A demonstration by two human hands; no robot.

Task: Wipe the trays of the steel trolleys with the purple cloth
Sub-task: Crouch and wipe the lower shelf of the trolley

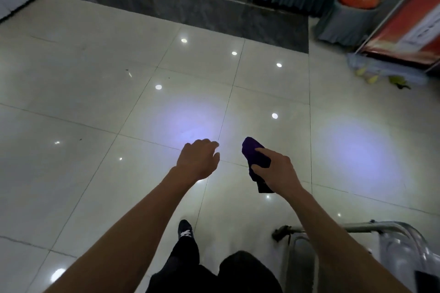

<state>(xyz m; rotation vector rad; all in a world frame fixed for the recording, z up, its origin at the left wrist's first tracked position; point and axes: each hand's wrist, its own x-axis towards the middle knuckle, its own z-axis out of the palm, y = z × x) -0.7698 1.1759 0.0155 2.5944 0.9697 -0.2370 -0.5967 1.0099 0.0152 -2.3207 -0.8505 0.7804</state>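
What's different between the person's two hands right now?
The right hand grips the purple cloth, while the left hand holds nothing. The right hand's fingers are closed around the fabric; the left hand's fingers are loosely curled and apart. The right hand is nearer the steel trolley at lower right; the left is farther from it. Both are bare, stretched forward over the tiled floor.

glossy tile floor [95,78]; steel trolley [381,245] near right; grey bin [345,21], red sign stand [409,26] far right
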